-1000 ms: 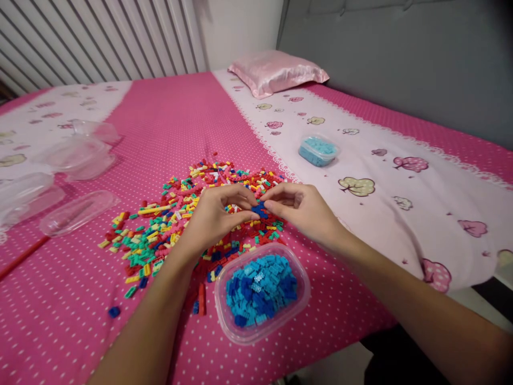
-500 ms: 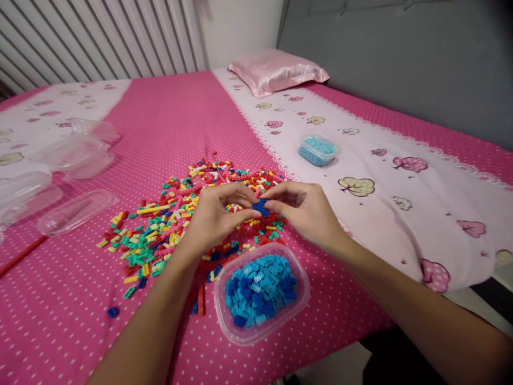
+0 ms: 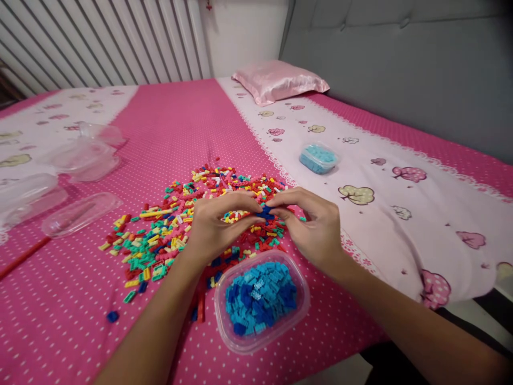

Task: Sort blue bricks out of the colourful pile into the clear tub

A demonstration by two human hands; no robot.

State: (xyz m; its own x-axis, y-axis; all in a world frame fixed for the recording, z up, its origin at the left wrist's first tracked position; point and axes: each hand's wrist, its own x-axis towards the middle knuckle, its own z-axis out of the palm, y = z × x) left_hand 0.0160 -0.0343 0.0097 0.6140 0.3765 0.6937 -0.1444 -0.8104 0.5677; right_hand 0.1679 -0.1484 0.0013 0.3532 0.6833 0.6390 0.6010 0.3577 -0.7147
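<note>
Between my fingertips, over the right side of a loose heap of coloured toy bricks (image 3: 160, 240), are dark blue toy bricks (image 3: 265, 213). My left hand (image 3: 222, 219) pinches them from the left with thumb and fingers. From the right, my right hand (image 3: 310, 222) pinches the same bricks. Fingertips partly cover them, so how they join is hard to see. Just below my hands stands a clear plastic tub (image 3: 262, 350) filled with light and dark blue bricks (image 3: 260, 294).
A second tub (image 3: 318, 158) of light blue bricks sits on the bedspread at the right. Clear containers (image 3: 86, 158), a loose lid (image 3: 82, 214) and a red stick (image 3: 26, 256) lie at the left. A pink pillow (image 3: 280, 81) rests at the back.
The view has tilted slightly upward. Both hands stay together on the dark blue bricks, and my fingers have shifted their pinch a little around them.
</note>
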